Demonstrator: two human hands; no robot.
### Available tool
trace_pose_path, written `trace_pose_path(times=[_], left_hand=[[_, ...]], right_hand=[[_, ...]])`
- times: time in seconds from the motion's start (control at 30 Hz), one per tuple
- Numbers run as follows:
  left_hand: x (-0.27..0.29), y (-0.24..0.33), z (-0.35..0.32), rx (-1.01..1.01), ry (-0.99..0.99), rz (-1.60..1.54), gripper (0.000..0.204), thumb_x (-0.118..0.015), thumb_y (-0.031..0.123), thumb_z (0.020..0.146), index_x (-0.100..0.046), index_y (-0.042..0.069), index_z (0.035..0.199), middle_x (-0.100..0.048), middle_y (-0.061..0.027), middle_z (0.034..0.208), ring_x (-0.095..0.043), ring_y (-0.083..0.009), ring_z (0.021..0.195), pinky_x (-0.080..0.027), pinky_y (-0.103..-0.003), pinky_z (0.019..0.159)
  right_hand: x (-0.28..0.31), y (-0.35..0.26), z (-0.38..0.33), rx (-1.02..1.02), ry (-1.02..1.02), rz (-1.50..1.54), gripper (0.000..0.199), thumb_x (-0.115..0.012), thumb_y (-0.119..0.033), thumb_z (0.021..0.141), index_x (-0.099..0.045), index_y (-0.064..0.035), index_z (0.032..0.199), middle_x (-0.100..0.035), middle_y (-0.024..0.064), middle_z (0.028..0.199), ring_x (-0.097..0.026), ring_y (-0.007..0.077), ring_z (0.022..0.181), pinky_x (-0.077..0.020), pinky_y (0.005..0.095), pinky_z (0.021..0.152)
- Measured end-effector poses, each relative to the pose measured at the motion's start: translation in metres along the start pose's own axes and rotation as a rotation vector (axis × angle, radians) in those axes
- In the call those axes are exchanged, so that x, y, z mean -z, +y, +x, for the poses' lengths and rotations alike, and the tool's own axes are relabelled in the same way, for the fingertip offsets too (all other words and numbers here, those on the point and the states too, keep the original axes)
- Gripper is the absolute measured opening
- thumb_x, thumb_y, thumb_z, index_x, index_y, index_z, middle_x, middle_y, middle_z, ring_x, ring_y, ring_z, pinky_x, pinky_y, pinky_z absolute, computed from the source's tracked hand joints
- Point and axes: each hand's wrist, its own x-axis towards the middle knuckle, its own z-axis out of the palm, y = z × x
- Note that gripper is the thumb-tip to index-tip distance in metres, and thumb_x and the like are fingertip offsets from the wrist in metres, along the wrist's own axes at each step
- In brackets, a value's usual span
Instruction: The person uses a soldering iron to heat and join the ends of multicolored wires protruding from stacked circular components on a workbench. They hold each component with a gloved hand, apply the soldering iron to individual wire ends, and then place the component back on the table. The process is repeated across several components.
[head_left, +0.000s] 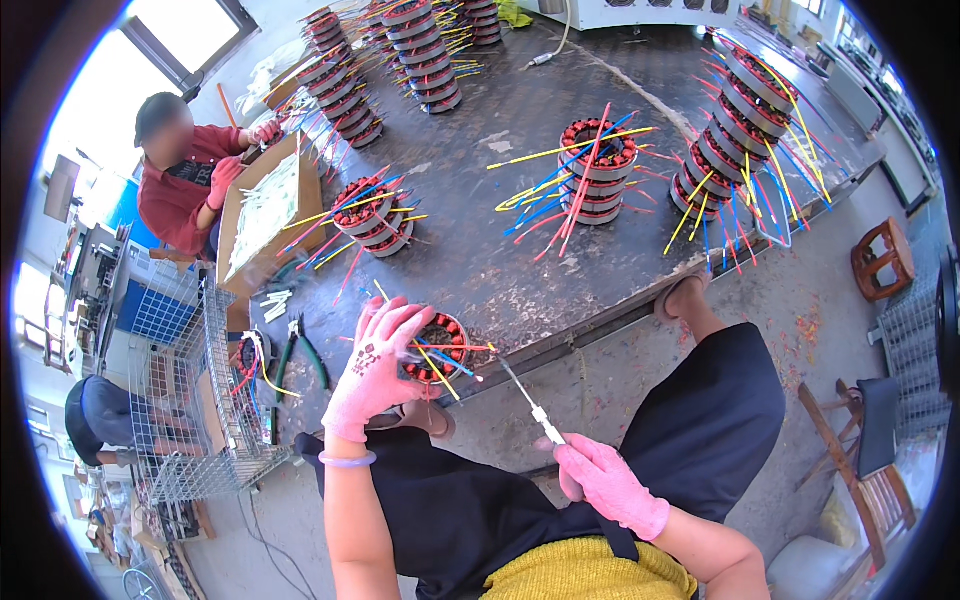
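My left hand [372, 365], in a pink glove, grips the side of a round motor stator [447, 332] at the table's near edge. Red coils ring its inside, and yellow, blue and red leads stick out toward me. In my right hand [612, 487], also gloved, is a thin tool [541, 416] with a white handle part and a slender metal shaft. Its shaft points up and left at the stator's leads; I cannot tell if the tip touches them. The tool's exact kind is unclear.
Stator stacks [597, 180] with coloured leads stand across the dark table [500, 240]. Left of my hand lie green-handled pliers [310, 360] and short white tubes [275, 302]. A co-worker [185, 180] sits behind a cardboard box [305, 190]. A wire cart [180, 420] adjoins the table.
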Motion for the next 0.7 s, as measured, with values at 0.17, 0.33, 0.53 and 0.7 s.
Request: trace_pose_path(times=[0.17,0.33,0.53,0.7], left_hand=[[-0.002,-0.002,0.0,-0.011,0.006,-0.014,0.093,-0.087,0.026,0.052,-0.053,0.01,0.137,-0.055,-0.0084,0.134,-0.04,-0.0328,0.137,-0.019,-0.05,0.121],[0.0,-0.002,-0.001,0.001,0.009,-0.003,0.093,-0.088,0.026,0.052,-0.054,0.011,0.137,-0.055,-0.0078,0.134,-0.041,-0.0321,0.137,-0.019,-0.05,0.121],[-0.001,0.0,0.0,0.011,0.002,-0.013,0.092,-0.088,0.026,0.051,-0.055,0.011,0.136,-0.056,-0.0068,0.134,-0.041,-0.0308,0.137,-0.02,-0.049,0.121],[-0.001,-0.002,-0.002,0.007,0.015,0.001,0.092,-0.089,0.026,0.051,-0.055,0.012,0.135,-0.056,-0.0067,0.135,-0.042,-0.0304,0.137,-0.021,-0.049,0.121]], right_hand=[[-0.001,-0.003,-0.002,0.0,0.012,-0.009,0.037,-0.046,-0.029,0.104,-0.058,-0.0046,0.129,-0.048,-0.0034,0.064,-0.043,0.0048,0.057,-0.0341,0.0225,0.053],[-0.004,-0.008,-0.003,-0.022,0.039,0.033,0.036,-0.047,-0.024,0.105,-0.057,0.0009,0.129,-0.046,-0.0036,0.064,-0.038,0.005,0.057,-0.031,0.0215,0.054],[-0.004,-0.006,-0.004,-0.027,0.032,0.087,0.037,-0.047,-0.025,0.104,-0.058,0.0,0.129,-0.046,-0.0036,0.064,-0.038,0.0051,0.057,-0.0312,0.0214,0.054],[-0.005,-0.013,-0.005,-0.02,0.037,-0.005,0.036,-0.047,-0.025,0.104,-0.058,-0.0004,0.129,-0.046,-0.0033,0.065,-0.039,0.0053,0.057,-0.0321,0.0217,0.054]])
